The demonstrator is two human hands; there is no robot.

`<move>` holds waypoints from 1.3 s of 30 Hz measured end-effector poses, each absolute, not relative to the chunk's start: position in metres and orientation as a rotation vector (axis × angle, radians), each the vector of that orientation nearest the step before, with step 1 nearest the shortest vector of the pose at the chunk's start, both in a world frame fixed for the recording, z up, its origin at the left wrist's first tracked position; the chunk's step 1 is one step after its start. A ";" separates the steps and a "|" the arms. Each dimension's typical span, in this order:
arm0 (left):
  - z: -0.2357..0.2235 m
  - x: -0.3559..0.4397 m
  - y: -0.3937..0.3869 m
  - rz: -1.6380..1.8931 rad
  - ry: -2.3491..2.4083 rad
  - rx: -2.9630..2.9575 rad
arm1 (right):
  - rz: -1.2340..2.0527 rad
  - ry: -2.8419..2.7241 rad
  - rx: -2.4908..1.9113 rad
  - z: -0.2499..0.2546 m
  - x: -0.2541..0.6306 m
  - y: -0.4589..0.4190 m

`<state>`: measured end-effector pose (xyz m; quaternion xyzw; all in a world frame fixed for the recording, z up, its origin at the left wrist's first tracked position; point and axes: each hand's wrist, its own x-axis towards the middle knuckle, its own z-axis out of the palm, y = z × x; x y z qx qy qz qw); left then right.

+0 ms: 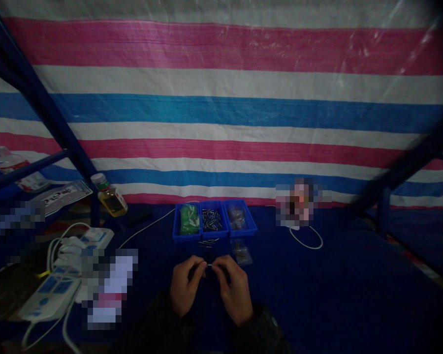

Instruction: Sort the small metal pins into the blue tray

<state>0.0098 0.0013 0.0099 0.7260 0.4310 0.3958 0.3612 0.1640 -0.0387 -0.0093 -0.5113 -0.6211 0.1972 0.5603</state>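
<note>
My left hand [185, 283] and my right hand [233, 287] meet in front of me over the blue table. Between their pinched fingertips is a small, thin metal pin [209, 265], one end in each hand; its exact kind is too small to make out. Just beyond lie several loose metal pins [208, 242]. A clear plastic bag [241, 251] with small parts rests beyond my right hand. Behind these stand three joined blue bins: the left bin [175, 231] holds a green bag [189, 219], the middle bin [214, 234] many dark metal pins, the right bin [254, 227] clear bags.
White power strips [51, 297] with plugs and cables lie at the left. A bottle of yellowish liquid [112, 199] leans near the blue metal frame [77, 162]. A white cable [310, 244] curls at the right. A striped tarp [221, 113] hangs behind the table.
</note>
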 end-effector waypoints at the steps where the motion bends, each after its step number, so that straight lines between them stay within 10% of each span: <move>1: 0.010 0.010 0.001 1.016 1.107 1.875 | 0.462 -1.458 -1.216 -0.009 0.164 -0.039; 39: 0.013 0.011 0.001 1.044 1.139 1.864 | 0.458 -1.434 -1.259 -0.008 0.164 -0.040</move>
